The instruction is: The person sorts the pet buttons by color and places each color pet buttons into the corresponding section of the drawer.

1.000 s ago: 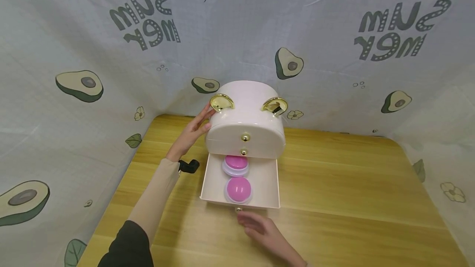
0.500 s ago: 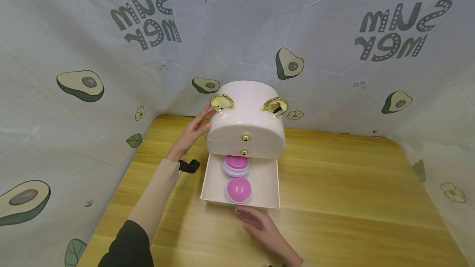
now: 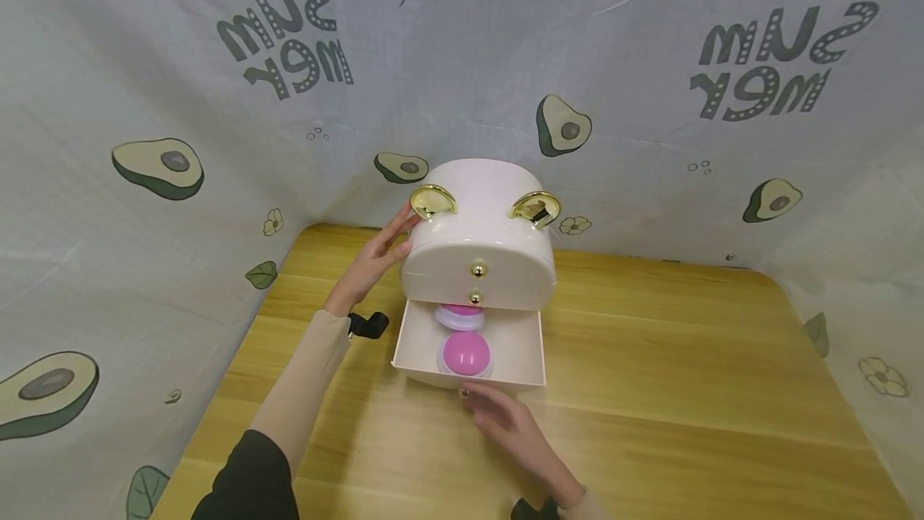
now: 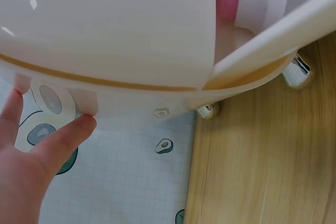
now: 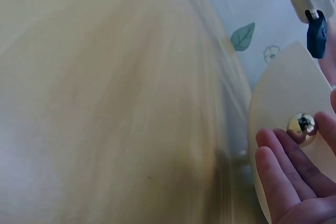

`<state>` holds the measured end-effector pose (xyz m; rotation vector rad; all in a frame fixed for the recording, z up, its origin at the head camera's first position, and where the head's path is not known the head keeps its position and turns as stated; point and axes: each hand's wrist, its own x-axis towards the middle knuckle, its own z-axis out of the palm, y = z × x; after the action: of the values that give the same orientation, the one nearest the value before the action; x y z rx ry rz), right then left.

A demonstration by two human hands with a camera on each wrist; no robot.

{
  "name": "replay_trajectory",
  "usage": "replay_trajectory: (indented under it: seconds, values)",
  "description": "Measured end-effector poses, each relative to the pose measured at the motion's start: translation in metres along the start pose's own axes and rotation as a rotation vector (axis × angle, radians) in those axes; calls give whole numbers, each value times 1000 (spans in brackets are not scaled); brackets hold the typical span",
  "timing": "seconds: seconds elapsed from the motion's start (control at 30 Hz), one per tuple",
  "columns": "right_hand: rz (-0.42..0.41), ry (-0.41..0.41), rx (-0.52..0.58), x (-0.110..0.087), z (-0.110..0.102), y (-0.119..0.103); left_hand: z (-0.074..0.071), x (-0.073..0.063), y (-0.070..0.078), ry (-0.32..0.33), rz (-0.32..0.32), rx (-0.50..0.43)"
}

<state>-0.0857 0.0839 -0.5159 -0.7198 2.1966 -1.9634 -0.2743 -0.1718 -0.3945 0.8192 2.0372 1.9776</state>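
A glossy white rounded storage box (image 3: 484, 219) with gold ear-shaped trims stands on the table. Its bottom drawer (image 3: 520, 351) is pulled out. Inside lie two round, pink-domed things with pale lilac rims: the front one (image 3: 466, 353) in full sight, the rear one (image 3: 460, 317) partly hidden under the box. My left hand (image 3: 368, 263) rests its spread fingertips against the box's left side, also seen in the left wrist view. At the drawer front, my right hand (image 3: 508, 424) touches the gold knob (image 5: 302, 128) with fairly straight fingertips on either side of it.
The wooden table (image 3: 686, 359) extends to both sides of the box. Behind it hangs a pale cloth (image 3: 462, 54) printed with avocados and lettering. Two more gold knobs, an upper (image 3: 478, 270) and a lower (image 3: 475, 297), sit on the box front. Small gold feet (image 4: 298, 72) show underneath.
The drawer has slid a short way inward, carrying the pink-domed things toward the box. My right hand has moved forward with it. The left hand stays in place.
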Motion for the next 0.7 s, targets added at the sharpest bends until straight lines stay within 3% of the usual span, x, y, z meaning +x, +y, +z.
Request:
replay_trajectory:
  seconds: [0.33, 0.7]
  values:
    - [0, 19, 38, 24, -9, 7, 0, 0, -3, 3, 4, 3]
    - [79, 59, 86, 41, -20, 7, 0, 1, -6, 7, 28, -3]
